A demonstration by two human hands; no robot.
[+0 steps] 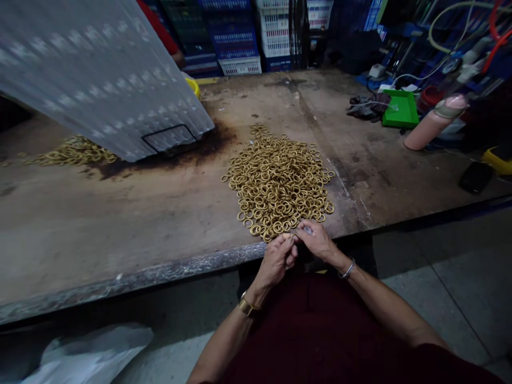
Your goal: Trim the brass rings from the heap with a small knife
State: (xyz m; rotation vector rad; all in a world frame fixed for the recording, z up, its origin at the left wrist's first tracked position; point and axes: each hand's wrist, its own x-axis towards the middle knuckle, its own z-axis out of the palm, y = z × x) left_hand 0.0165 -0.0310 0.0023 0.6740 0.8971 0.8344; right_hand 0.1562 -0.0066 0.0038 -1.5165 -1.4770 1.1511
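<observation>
A large heap of brass-coloured metal rings [280, 178] lies near the front edge of the workbench. At its near side my left hand [277, 257] is closed, with a brass ring [294, 236] pinched at the fingertips. My right hand [319, 241] meets it from the right, its fingers closed on a small grey piece [307, 230] whose kind I cannot make out. The fingertips of both hands come together at the ring, just above the bench edge.
A tall grey ribbed panel [132, 80] stands on the wooden bench [160, 213] at left, beside a second ring pile [80, 152]. At right are a green tray [400, 108], a pink cylinder [434, 125] and a black phone-like object [476, 177]. Crates [234, 45] stack behind; another person's hand [178, 57] shows.
</observation>
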